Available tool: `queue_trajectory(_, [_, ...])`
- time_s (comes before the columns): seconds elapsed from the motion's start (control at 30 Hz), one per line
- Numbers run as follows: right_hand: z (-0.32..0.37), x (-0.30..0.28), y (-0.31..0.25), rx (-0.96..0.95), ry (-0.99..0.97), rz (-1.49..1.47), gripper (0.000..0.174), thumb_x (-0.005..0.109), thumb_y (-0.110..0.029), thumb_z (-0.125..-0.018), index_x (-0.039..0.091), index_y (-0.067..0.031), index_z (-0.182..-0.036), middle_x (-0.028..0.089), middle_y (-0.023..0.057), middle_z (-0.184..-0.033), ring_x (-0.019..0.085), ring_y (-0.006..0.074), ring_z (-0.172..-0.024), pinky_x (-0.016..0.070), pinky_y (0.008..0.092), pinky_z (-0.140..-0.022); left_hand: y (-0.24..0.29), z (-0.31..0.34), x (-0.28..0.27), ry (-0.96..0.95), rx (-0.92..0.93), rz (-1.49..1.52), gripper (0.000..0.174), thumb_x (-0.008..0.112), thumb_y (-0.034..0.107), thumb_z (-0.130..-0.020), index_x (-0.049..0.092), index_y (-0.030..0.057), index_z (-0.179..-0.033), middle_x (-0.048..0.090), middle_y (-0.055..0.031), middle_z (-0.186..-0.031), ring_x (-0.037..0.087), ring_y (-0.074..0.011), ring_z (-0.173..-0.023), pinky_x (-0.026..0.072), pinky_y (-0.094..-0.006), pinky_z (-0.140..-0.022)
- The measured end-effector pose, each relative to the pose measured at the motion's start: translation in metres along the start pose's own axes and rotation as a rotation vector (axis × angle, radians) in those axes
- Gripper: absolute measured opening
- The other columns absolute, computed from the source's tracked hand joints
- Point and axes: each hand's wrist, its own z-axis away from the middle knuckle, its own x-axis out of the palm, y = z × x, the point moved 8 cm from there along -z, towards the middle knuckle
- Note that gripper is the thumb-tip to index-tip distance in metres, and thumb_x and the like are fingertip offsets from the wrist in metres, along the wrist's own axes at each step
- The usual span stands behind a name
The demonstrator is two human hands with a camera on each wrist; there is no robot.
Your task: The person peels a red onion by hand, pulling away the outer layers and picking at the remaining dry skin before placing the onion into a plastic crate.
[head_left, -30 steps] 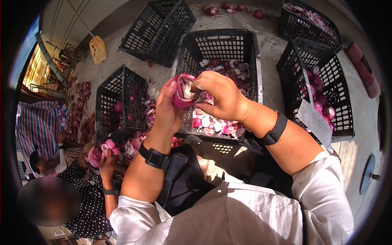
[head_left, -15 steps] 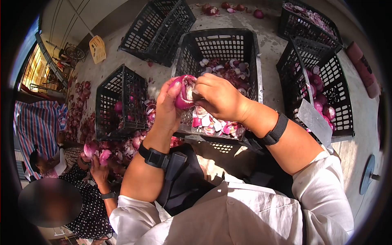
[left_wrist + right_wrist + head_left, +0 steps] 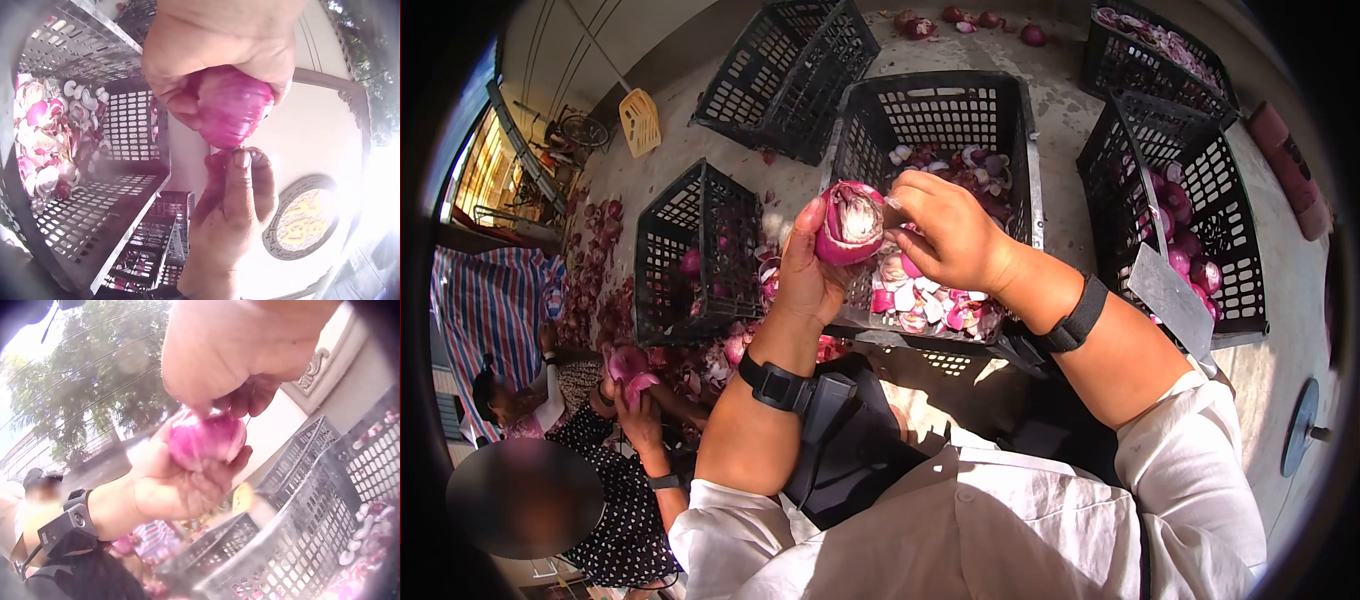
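A red onion (image 3: 837, 243), its outer skin opened to show a pale, dry inner face, is held up over the near part of a black crate. My left hand (image 3: 808, 275) grips it from the left, thumb along its side. Curled fingers of my right hand (image 3: 953, 232) are at the onion's right edge. In the left wrist view, the thumb and fingers of the right hand (image 3: 231, 209) pinch at the tip of the glossy onion (image 3: 234, 109). The right wrist view shows the onion (image 3: 206, 440) cradled in the left hand, the right fingers over its top.
Onion peelings (image 3: 930, 300) lie in the crate (image 3: 1034, 180) below my hands. Onions fill part of the right crate (image 3: 1245, 240); other crates (image 3: 700, 190) stand around. At left another person's hand (image 3: 640, 425) holds an onion. A flat metal sheet (image 3: 1170, 300) leans at right.
The right hand has shifted slightly about the onion's edge, its thumb now lower and apart from the fingers. The onion has turned, showing more of its pale face.
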Motion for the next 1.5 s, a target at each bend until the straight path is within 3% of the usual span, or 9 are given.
queue_trajectory(0.4, [0.003, -0.002, 0.013, 0.119, 0.022, 0.017, 0.022, 0.063, 0.002, -0.073, 0.052, 0.0010, -0.092, 0.052, 0.0168, -0.081, 0.055, 0.0383, -0.073, 0.0464, 0.0405, -0.065, 0.000, -0.001, -0.005, -0.032, -0.027, 0.105, 0.047, 0.045, 0.047, -0.095, 0.059, 0.0069, -0.116, 0.066, -0.0094, -0.108, 0.065, -0.0220, -0.098, 0.0530, -0.0384, -0.087])
queue_trajectory(0.7, [0.007, -0.009, 0.026, 0.238, 0.045, 0.149, 0.020, 0.063, -0.003, -0.070, 0.054, -0.0006, -0.087, 0.056, 0.0153, -0.082, 0.059, 0.0374, -0.078, 0.0502, 0.0419, -0.067, 0.003, 0.002, -0.003, -0.078, -0.027, 0.064, 0.043, 0.046, 0.048, -0.095, 0.060, 0.0114, -0.114, 0.067, -0.0072, -0.107, 0.065, -0.0193, -0.094, 0.0536, -0.0351, -0.078])
queue_trajectory(0.83, [0.007, -0.013, 0.030, 0.272, 0.081, 0.132, 0.020, 0.063, -0.004, -0.068, 0.057, -0.0013, -0.087, 0.058, 0.0145, -0.080, 0.059, 0.0363, -0.076, 0.0503, 0.0416, -0.067, 0.003, 0.001, -0.002, -0.094, -0.017, 0.092, 0.044, 0.046, 0.047, -0.096, 0.060, 0.0104, -0.115, 0.066, -0.0073, -0.108, 0.065, -0.0193, -0.096, 0.0540, -0.0351, -0.080])
queue_trajectory(1.07, [0.004, -0.009, 0.016, 0.128, 0.064, 0.026, 0.023, 0.070, -0.019, -0.068, 0.062, -0.0005, -0.080, 0.059, 0.0136, -0.071, 0.055, 0.0338, -0.068, 0.0457, 0.0401, -0.067, 0.006, -0.001, -0.004, -0.039, 0.061, 0.012, 0.040, 0.048, 0.041, -0.096, 0.057, 0.0091, -0.119, 0.065, -0.0075, -0.111, 0.064, -0.0195, -0.101, 0.0540, -0.0358, -0.086])
queue_trajectory(1.3, [0.006, 0.000, 0.017, 0.152, -0.008, 0.092, 0.015, 0.071, -0.014, -0.072, 0.063, -0.0030, -0.080, 0.062, 0.0119, -0.075, 0.056, 0.0319, -0.071, 0.0455, 0.0384, -0.067, 0.006, -0.001, -0.002, -0.003, 0.126, -0.049, 0.040, 0.049, 0.039, -0.097, 0.054, 0.0078, -0.121, 0.063, -0.0081, -0.114, 0.063, -0.0195, -0.103, 0.0532, -0.0359, -0.088])
queue_trajectory(1.5, [0.006, 0.001, 0.017, 0.184, -0.020, 0.072, 0.015, 0.069, -0.015, -0.073, 0.062, -0.0027, -0.078, 0.062, 0.0134, -0.073, 0.058, 0.0328, -0.072, 0.0475, 0.0403, -0.067, 0.008, 0.004, 0.008, -0.066, 0.136, -0.083, 0.046, 0.058, 0.039, -0.091, 0.051, 0.0064, -0.123, 0.061, -0.0091, -0.115, 0.062, -0.0205, -0.104, 0.0507, -0.0368, -0.091])
